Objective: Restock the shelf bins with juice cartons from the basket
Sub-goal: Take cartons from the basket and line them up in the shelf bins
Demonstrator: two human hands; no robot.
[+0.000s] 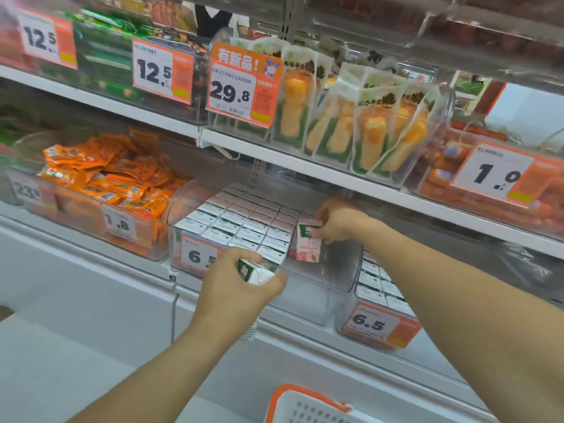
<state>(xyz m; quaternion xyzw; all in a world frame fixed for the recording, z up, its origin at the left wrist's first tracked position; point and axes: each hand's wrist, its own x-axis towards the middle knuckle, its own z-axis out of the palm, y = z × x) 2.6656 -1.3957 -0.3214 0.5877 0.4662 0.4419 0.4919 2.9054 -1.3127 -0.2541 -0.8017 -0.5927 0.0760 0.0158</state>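
Observation:
A clear shelf bin (338,270) on the lower shelf holds tight rows of white-and-green juice cartons (244,221), with a free gap at its right end. My right hand (335,221) grips a pink-and-green juice carton (309,244) upright in that gap, beside the stacked rows. My left hand (241,285) holds a second carton (254,271) in front of the bin's front wall, partly hidden by my fingers. The white basket with an orange rim (305,404) shows at the bottom edge; its contents are out of view.
A second bin with similar cartons (378,288) stands to the right behind a 6.5 price tag (378,323). Orange snack packets (103,178) fill the bin to the left. The shelf above (305,166) overhangs the juice bin and carries bagged goods.

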